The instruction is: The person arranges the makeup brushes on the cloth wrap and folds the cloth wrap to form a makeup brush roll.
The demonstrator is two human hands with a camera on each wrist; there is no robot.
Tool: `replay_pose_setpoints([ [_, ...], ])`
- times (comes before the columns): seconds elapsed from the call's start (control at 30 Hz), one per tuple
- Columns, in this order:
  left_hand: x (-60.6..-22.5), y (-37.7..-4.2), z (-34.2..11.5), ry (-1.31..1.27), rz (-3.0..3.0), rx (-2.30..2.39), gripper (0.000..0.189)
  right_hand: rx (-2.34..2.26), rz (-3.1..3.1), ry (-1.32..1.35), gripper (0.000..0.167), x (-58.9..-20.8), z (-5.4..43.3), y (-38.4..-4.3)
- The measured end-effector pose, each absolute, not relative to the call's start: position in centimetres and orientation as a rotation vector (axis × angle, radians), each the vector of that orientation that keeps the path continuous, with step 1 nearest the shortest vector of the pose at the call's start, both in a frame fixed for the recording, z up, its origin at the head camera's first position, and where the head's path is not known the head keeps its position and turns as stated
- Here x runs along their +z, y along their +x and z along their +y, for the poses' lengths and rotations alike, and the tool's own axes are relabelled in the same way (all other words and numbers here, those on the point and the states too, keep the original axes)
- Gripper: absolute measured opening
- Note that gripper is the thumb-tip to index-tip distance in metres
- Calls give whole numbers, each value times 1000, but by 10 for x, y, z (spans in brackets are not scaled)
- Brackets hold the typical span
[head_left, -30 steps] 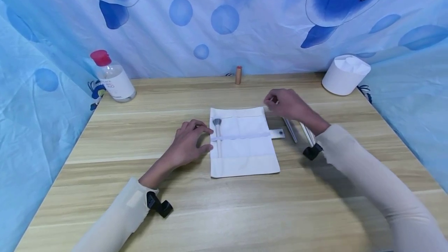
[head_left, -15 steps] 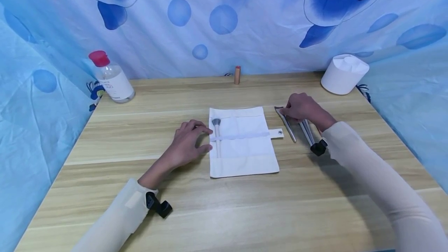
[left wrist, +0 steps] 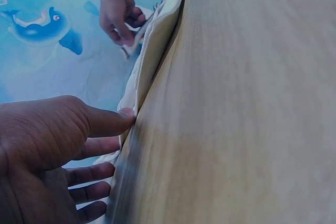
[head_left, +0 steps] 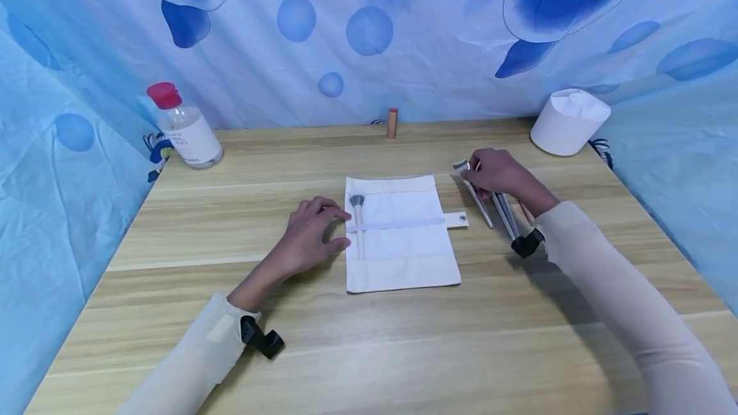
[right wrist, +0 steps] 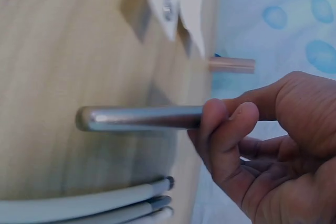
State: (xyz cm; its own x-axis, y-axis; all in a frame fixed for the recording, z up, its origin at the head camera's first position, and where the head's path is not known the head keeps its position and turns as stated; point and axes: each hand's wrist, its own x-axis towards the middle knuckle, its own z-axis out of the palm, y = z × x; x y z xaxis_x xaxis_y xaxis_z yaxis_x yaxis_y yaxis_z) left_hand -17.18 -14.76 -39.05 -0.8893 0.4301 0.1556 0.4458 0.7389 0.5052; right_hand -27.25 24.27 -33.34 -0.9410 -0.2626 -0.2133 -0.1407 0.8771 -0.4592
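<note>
Right hand (head_left: 498, 171) pinching silver tool (right wrist: 142, 118); left hand (head_left: 311, 232) at pouch (head_left: 412, 268)

Right hand: thumb and fingers clamped on the silver tool, beyond the pouch's right side; tool tilted, flared tip up and away from the person, rounded handle end down toward the table (head_left: 403, 344); whether that end touches the wood, cannot tell. Slender tools (right wrist: 79, 203) lie side by side on the table just beside it, partly under the right forearm in the head view.

Left hand: thumb and index finger apart, other fingers loosely bent; thumb touching the pouch's left edge.

Pouch: white, unfolded flat on the table between the hands; one brush (head_left: 358, 223) tucked under the band (head_left: 403, 225) at the left side, dark bristles toward the far edge; strap (head_left: 457, 219) with a metal snap sticking out to the right.

Surroundings: copper-coloured tube (head_left: 392, 123) upright near the table's far edge; red-capped bottle (head_left: 193, 136) at far left; white paper roll (head_left: 567, 123) at far right; blue curtain (head_left: 426, 37) with whale prints behind.
</note>
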Motion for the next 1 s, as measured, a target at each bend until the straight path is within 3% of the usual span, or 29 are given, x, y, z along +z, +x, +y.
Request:
replay_pose_setpoints([
  [0.77, -390, -171, -149, -727, -2903, -869, 43, -1101, 2846, -341, 39, -313, 228, -272],
  [1.0, -390, -171, -147, -730, -2902, -859, 43, -1218, 2820, -392, 32, -313, 213, -273],
])
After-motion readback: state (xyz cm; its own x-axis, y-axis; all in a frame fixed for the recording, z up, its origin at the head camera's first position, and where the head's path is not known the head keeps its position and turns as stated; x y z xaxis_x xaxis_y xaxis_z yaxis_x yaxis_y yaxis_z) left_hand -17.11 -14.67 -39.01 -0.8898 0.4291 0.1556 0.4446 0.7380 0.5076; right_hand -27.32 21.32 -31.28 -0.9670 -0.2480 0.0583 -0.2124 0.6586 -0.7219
